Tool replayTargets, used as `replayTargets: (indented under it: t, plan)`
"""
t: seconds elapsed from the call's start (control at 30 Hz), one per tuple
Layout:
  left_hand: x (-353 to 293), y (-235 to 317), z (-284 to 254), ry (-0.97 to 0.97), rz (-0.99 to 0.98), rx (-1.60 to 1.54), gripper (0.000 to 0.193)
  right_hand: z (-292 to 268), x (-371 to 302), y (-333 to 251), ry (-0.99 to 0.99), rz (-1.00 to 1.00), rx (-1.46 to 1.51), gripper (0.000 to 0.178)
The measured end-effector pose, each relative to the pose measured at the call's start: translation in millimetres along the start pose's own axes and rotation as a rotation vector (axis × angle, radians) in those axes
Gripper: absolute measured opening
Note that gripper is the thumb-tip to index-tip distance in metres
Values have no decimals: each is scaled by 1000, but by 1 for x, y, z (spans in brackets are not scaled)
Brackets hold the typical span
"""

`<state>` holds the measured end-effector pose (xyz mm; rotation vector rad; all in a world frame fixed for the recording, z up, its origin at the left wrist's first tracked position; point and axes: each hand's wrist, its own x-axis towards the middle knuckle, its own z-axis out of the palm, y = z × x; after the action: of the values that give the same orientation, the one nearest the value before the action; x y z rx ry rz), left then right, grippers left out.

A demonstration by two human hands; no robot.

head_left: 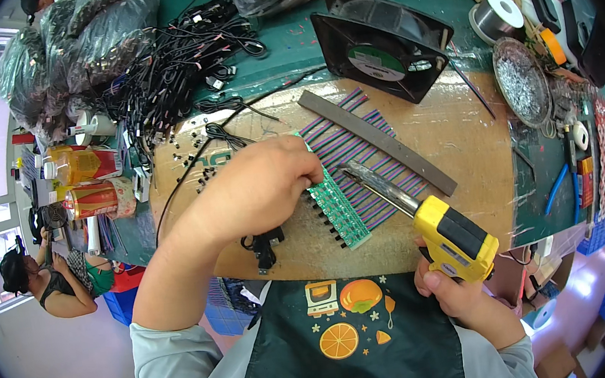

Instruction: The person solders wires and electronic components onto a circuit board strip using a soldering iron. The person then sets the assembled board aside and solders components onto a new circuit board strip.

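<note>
The green circuit strip (338,207) lies on the brown surface (461,141), near its front edge. The left hand (264,182) presses it flat so it does not slide. The right hand (464,294) grips the yellow soldering gun (453,235), tip toward the coloured wires (358,156) under a grey bar (375,139). Room stays open at the right.

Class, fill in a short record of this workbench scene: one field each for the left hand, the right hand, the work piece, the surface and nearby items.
Left hand: left hand presses on the green circuit board strip
Right hand: right hand grips the yellow soldering gun, tip over the striped wires
Wire clamp: grey bar across the wires
Surface: brown board
Nearby: black fan, solder spool
</note>
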<state>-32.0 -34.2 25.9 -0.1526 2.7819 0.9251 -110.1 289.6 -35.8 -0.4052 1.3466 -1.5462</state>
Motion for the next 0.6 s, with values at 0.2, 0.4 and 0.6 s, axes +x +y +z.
replayTargets:
  t: [0.2, 0.4, 0.6]
  plan:
    - [-17, -1, -4, 257, 4, -45, 13, -7, 0, 3, -1, -47, -94, 57]
    - [-4, -38, -19, 523, -18, 363, 17, -6, 4, 6, 56, -74, -91, 57]
    - [10, -52, -15, 393, 21, 510, 17, -5, 6, 8, 57, -93, -60, 55]
